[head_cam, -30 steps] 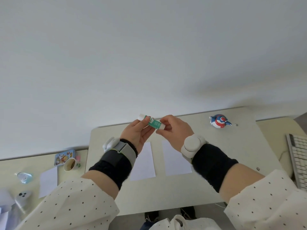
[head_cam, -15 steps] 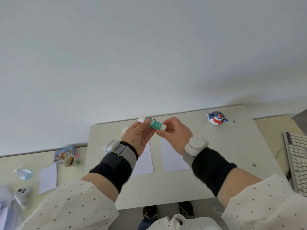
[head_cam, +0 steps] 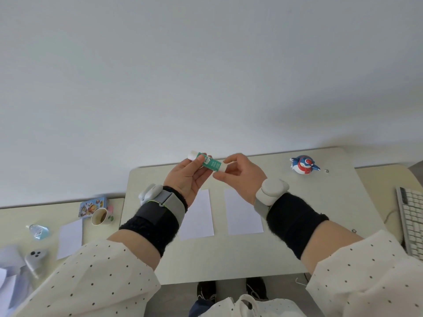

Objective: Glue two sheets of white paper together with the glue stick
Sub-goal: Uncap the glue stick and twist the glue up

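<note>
A green glue stick with white ends is held in the air above the small beige table. My left hand grips its green body, thumb on top. My right hand pinches the white end nearest it between thumb and fingertips. Below the hands two white paper sheets lie flat side by side on the table: the left sheet, partly hidden by my left wrist, and the right sheet. Whether the cap is on or off cannot be told.
A red, white and blue toy figure sits at the table's far right. A keyboard lies on the desk at the right. On the left desk are a paper cup, a picture tin, a paper note and a controller.
Both hands with the glue stick stay together above the sheets; the view has shifted slightly. The right fingers have adjusted their pinch on the white end.
</note>
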